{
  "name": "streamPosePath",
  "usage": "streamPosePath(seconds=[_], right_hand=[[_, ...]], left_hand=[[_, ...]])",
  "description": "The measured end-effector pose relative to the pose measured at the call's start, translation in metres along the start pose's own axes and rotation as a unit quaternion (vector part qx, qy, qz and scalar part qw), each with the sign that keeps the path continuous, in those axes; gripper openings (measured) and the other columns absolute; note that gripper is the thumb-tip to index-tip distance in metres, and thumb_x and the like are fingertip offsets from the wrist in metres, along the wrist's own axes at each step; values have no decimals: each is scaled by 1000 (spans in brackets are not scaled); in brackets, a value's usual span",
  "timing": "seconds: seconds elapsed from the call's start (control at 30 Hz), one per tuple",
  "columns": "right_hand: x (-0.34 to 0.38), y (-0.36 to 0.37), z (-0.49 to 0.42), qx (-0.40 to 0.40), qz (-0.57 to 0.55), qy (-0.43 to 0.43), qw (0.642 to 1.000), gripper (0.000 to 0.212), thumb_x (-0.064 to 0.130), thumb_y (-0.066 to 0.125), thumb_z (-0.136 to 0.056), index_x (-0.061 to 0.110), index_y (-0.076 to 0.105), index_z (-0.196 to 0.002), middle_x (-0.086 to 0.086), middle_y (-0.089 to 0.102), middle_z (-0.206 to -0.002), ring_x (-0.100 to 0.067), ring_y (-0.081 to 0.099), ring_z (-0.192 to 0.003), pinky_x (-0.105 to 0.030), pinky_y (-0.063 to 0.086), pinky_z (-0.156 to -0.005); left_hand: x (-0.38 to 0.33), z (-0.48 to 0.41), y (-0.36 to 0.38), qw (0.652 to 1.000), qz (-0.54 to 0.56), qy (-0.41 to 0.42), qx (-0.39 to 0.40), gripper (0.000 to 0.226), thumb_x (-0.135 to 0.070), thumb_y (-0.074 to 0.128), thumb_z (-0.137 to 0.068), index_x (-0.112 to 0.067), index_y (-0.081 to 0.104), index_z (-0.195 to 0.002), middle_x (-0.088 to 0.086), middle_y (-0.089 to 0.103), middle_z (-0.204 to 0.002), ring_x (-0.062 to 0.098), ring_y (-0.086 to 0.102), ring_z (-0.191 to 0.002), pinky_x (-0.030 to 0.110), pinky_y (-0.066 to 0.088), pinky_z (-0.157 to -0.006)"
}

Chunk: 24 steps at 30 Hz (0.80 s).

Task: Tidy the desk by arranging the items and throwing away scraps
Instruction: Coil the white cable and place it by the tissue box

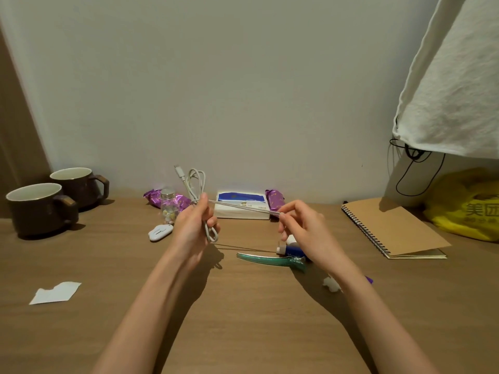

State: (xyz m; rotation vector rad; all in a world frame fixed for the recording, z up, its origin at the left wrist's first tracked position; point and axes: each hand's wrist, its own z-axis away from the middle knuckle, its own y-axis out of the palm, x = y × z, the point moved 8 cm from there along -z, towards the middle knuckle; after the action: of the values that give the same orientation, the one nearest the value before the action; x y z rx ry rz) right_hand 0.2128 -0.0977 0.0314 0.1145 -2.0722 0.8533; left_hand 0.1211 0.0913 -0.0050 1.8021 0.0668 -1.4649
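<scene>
My left hand (193,228) grips a folded bundle of white charging cable (196,184) above the desk, with loops sticking out above and below the fist. A straight stretch of the cable runs rightward to my right hand (305,230), which pinches it between thumb and fingertips. A torn white paper scrap (55,292) lies at the front left of the wooden desk (243,306). A small white crumpled scrap (331,284) sits by my right forearm. A green hair clip (270,260) lies under my hands.
Two brown mugs (40,209) stand at the left. A glass jar (168,209), purple wrappers (155,198), a tissue pack (241,209) and a white gadget (160,232) sit at the back. A kraft notebook (394,228) and yellow bag (467,209) lie right. A blue tube (290,249) is near the clip.
</scene>
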Motion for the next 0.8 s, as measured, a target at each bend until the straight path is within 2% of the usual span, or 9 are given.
streamPosePath(seconds=[0.1, 0.17, 0.27, 0.4, 0.5, 0.57, 0.67, 0.8], right_hand=[[3, -16, 0, -77, 1, -17, 997, 7, 17, 61, -92, 12, 65, -94, 2, 71, -77, -2, 65, -67, -15, 52, -63], [3, -23, 1, -111, -6, -24, 994, 7, 19, 68, -87, 13, 68, -91, 5, 72, -77, 0, 67, -69, -12, 52, -64], [6, -24, 3, -128, -36, -41, 990, 8, 19, 73, -82, 16, 74, -90, 6, 73, -77, -4, 69, -69, -14, 54, -65], [14, -14, 5, -133, -105, -56, 984, 13, 15, 71, -83, 20, 75, -95, 7, 75, -81, -7, 70, -73, -17, 55, -69], [19, 0, 4, -93, -119, -61, 987, 17, 15, 66, -87, 19, 73, -102, 6, 75, -88, -7, 70, -83, -21, 56, -77], [23, 6, 5, -75, -106, -75, 989, 16, 14, 65, -88, 17, 71, -102, 7, 73, -91, -6, 69, -85, -22, 56, -77], [25, 8, 6, -83, -90, -85, 989, 12, 16, 70, -84, 15, 71, -95, 6, 72, -86, -6, 69, -81, -19, 56, -73], [26, 8, 7, -103, -68, -102, 987, 12, 16, 74, -81, 15, 76, -93, 6, 73, -87, -9, 69, -81, -26, 58, -73]], left_hand=[[1, 0, -2, 998, -58, 19, -23, 33, -26, 50, -96, -16, 39, -66, -9, 38, -43, 6, 38, -41, 29, 31, -56], [0, 2, -4, 993, -110, 28, -37, 23, -21, 57, -92, -15, 46, -72, -6, 42, -48, 10, 40, -48, 30, 33, -55], [5, 5, -1, 989, -146, 21, -14, 10, -19, 63, -87, -14, 56, -82, -4, 45, -52, 12, 42, -52, 28, 34, -53], [27, 15, 22, 980, -178, -42, 74, 16, -27, 65, -85, -14, 58, -79, -5, 44, -48, 13, 41, -49, 22, 36, -47], [38, 23, 35, 972, -194, -58, 117, 24, -29, 67, -83, -8, 64, -94, -5, 45, -51, 11, 40, -50, 23, 36, -52], [38, 25, 38, 974, -186, -45, 121, 27, -29, 66, -84, -8, 67, -101, -6, 44, -50, 10, 40, -50, 23, 34, -51], [35, 26, 37, 983, -149, -28, 101, 17, -27, 67, -83, -15, 70, -95, -5, 44, -50, 9, 40, -49, 21, 35, -46], [34, 24, 32, 985, -156, -19, 73, 29, -27, 72, -80, -13, 69, -105, -5, 48, -54, 10, 42, -53, 21, 37, -47]])
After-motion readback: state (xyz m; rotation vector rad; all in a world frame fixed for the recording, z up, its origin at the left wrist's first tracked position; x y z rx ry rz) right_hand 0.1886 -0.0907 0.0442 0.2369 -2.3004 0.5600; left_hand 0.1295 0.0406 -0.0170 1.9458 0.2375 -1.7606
